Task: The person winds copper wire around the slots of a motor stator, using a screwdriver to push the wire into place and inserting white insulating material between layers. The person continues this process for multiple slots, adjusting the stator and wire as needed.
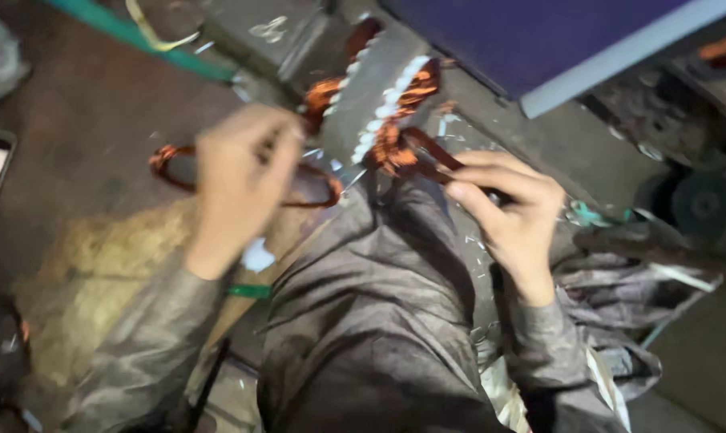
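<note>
Your left hand (239, 172) pinches one loose copper-wire coil (243, 172) at nine o'clock — your right hand (511, 204) grips another beside the grey round motor stator (371, 96), whose slots look part-wound.

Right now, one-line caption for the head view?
Both hands, left hand and right hand, work copper wire coils on a grey metal stator.

Dim workshop; dirty brown floor (90, 136), purple panel (523, 32) overhead, cluttered.

The stator (379, 96) is sitting beyond the knee (395, 240), between both hands; a wire loop (179, 164) is lying left of it, on the floor (82, 120).
</note>
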